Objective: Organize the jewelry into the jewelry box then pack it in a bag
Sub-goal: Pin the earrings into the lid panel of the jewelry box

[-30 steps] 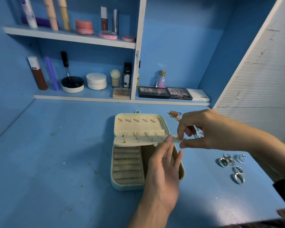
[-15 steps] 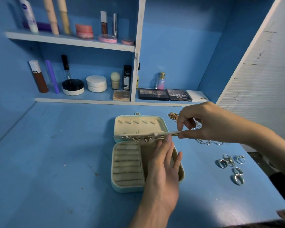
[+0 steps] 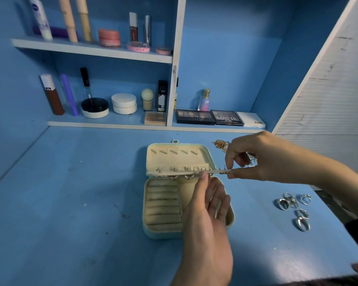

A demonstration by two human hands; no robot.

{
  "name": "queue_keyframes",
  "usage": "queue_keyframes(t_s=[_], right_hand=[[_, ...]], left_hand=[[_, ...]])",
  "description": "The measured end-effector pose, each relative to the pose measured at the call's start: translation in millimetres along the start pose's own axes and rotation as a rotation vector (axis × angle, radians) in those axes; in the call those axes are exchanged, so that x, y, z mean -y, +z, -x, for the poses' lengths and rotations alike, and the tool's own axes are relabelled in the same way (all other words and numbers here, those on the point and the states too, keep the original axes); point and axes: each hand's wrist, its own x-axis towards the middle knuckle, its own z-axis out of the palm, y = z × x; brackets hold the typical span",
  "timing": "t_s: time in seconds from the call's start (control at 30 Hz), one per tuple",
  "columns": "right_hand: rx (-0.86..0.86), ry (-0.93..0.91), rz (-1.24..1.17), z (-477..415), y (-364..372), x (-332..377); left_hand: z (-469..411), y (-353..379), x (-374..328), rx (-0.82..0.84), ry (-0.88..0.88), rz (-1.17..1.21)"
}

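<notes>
The jewelry box [image 3: 163, 232] sat open near the middle of the blue table [image 3: 70, 203], a small rounded-corner case with a pale mint outside and a cream, velvety lining. Its lid [image 3: 174, 156] lay back flat, showing a row of slanted slots. In the base, the left half was filled with padded ring rolls [image 3: 162, 205], soft ridges with nothing in them that I could see; the deeper compartment beside them was mostly hidden by the left hand [image 3: 207, 209].

Across the hinge line ran the earring panel [image 3: 180, 172], a thin cream strip seen almost edge-on. Small earrings [image 3: 187, 177] glinted beneath it, their posts poking up through its upper side.

The right hand [image 3: 256, 159] pinched the panel's right end between thumb and forefinger, its other fingers curled. The left hand was palm-up over the base, fingers straight and holding nothing, one fingertip touching the panel's edge.

To the right, silver rings [image 3: 291, 202] lay loose on the table, and a gold chain [image 3: 219, 144] lay heaped behind the right hand. Jars, tubes and flat palettes [image 3: 194, 116] stood on the shelves [image 3: 103, 122] behind.
</notes>
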Motion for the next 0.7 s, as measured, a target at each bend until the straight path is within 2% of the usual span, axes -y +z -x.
queue_keyframes(t_s=[0.17,0.27,0.33,0.47,0.7], right_hand=[[0.024,0.002,0.030,2.3,3.0,2.7],[0.105,0.019,0.052,2.5,0.4,6.4],[0.143,0.017,0.015,-0.1,-3.4,8.8],[0.107,0.027,-0.126,-13.3,-5.6,10.2],[0.276,0.069,-0.150,-27.8,5.0,13.8]], left_hand=[[-0.6,-0.2,-3.0,-0.003,0.020,-0.010],[0.6,-2.0,-2.0,-0.008,0.031,-0.031],[1.7,-3.9,-1.1,-0.009,0.035,-0.030],[3.0,-6.8,0.0,-0.002,0.054,-0.031],[1.5,-7.8,1.2,0.013,0.079,-0.055]])
